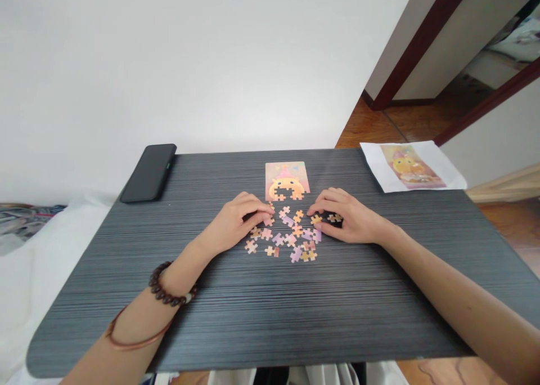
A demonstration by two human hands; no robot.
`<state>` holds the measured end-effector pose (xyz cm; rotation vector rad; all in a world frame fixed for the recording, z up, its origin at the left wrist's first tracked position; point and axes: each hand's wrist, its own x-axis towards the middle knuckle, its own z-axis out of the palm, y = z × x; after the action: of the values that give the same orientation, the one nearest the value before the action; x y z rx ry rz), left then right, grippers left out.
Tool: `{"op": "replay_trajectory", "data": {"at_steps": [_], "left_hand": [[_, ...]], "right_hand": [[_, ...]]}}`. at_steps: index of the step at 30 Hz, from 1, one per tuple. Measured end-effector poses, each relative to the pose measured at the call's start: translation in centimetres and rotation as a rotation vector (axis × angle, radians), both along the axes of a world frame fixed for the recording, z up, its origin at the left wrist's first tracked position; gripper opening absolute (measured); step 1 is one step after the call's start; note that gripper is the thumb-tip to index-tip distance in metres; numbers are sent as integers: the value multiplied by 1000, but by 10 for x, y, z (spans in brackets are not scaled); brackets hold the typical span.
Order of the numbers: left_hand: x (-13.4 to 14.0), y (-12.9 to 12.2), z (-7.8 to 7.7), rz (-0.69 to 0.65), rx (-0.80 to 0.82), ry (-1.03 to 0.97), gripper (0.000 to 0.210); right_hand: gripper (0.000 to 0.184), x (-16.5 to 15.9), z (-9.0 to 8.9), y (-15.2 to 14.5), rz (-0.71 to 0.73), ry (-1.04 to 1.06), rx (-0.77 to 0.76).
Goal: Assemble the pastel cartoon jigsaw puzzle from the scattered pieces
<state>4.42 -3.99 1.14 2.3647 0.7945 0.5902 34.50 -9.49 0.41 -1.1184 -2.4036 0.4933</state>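
Observation:
A partly joined jigsaw puzzle [287, 174] lies on the dark table, showing a yellow character in a pink hat; its lower middle has a gap and a jagged bottom edge. Below it, several loose pink, purple and orange pieces [290, 240] are scattered. My left hand [236, 222] rests at their left side, thumb and forefinger pinched at a pink puzzle piece [269, 221]. On the right, my right hand [350, 216] lies with thumb and fingers apart around a yellow-orange piece [316, 219]. Another yellowish piece [334, 218] is partly under its palm.
A black phone [148, 173] lies at the table's back left. At the back right, a white sheet [449, 165] bears a printed picture of the same character. The dark wood-grained table [261, 312] meets a white wall [211, 64] behind. A doorway opens at the right.

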Motion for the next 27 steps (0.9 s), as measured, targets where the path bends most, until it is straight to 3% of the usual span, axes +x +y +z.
{"op": "replay_trajectory", "data": {"at_steps": [6, 13, 22, 27], "left_hand": [[-1, 0, -3, 51, 176, 30, 27], [-2, -3, 4, 91, 288, 113, 21], [1, -9, 12, -3, 232, 112, 15], [0, -6, 10, 61, 295, 143, 21]], "right_hand": [[18, 0, 0, 0, 6, 11, -3], [18, 1, -1, 0, 11, 4, -1], [18, 0, 0, 0, 5, 7, -2], [18, 1, -1, 1, 4, -2, 1]]}}
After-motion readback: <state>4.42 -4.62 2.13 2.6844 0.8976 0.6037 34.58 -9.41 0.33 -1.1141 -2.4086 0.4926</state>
